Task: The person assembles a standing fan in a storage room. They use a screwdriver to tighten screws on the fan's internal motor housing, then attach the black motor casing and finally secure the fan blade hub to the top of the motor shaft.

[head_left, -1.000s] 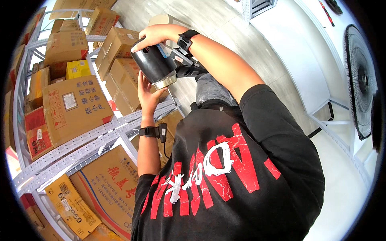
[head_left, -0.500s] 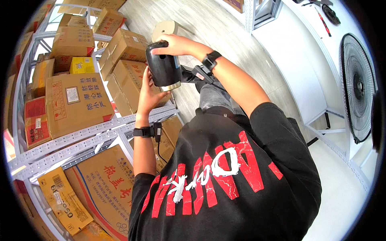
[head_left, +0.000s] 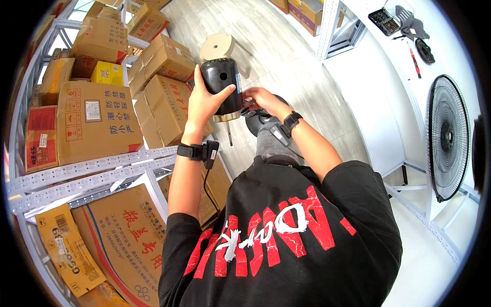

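Note:
A black rounded housing (head_left: 221, 77), much like a fan motor housing, has a small hole in its side and a pale metallic rim at its lower end. My left hand (head_left: 204, 102) grips it from the left, the thumb lying across its front. My right hand (head_left: 266, 101) is at the housing's right side, its fingers curled in by the edge; what they pinch there is hidden. Just below that hand is a black round part (head_left: 258, 123), partly covered by my forearm.
A beige stool (head_left: 217, 47) stands beyond the housing. Cardboard boxes (head_left: 97, 115) fill the metal shelving (head_left: 92, 166) at left. At right a black fan grille (head_left: 448, 135) leans by a white table, which bears a red screwdriver (head_left: 414, 61) and a black bit case (head_left: 383, 21).
My right hand has left the top of the housing and moved down to its right side. My left hand has shifted from beneath to around the housing's left side.

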A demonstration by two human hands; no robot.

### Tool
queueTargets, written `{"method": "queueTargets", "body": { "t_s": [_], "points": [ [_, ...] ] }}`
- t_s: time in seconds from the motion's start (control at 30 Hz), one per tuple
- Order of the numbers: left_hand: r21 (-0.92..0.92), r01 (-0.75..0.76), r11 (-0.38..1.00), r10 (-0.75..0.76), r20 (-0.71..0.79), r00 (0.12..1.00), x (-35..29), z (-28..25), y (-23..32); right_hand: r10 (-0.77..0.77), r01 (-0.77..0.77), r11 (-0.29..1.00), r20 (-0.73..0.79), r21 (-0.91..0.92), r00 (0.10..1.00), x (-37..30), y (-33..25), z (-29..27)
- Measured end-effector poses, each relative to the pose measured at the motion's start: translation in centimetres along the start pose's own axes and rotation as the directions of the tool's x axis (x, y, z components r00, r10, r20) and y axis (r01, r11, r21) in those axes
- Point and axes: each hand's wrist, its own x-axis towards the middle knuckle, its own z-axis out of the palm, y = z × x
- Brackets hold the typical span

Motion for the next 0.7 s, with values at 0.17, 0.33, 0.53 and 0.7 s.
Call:
{"method": "queueTargets", "body": {
  "t_s": [0.17,0.33,0.53,0.7],
  "points": [
    [-0.100,0.122,0.987,-0.122,0.003,0.993,2.3,-1.8,-1.2,0.022,-0.009,0.982,0.068,-0.191,0.997,-0.8,2.0,2.4],
    [-0.360,0.291,0.886,-0.246,0.167,0.955,3.5,-2.7,-3.2,-0.181,0.168,0.920,-0.003,-0.356,0.984,-0.2,2.7,3.3],
    [-0.343,0.389,0.855,-0.333,0.214,0.919,3.0,-3.0,-1.6,-0.196,0.187,0.980,-0.154,-0.071,0.968,-0.4,1.8,4.7],
    [-0.338,0.322,0.884,-0.302,0.111,0.947,2.9,-2.0,-3.3,-0.234,0.236,0.972,-0.158,-0.003,0.959,-0.7,2.1,4.9]
  ]
}}
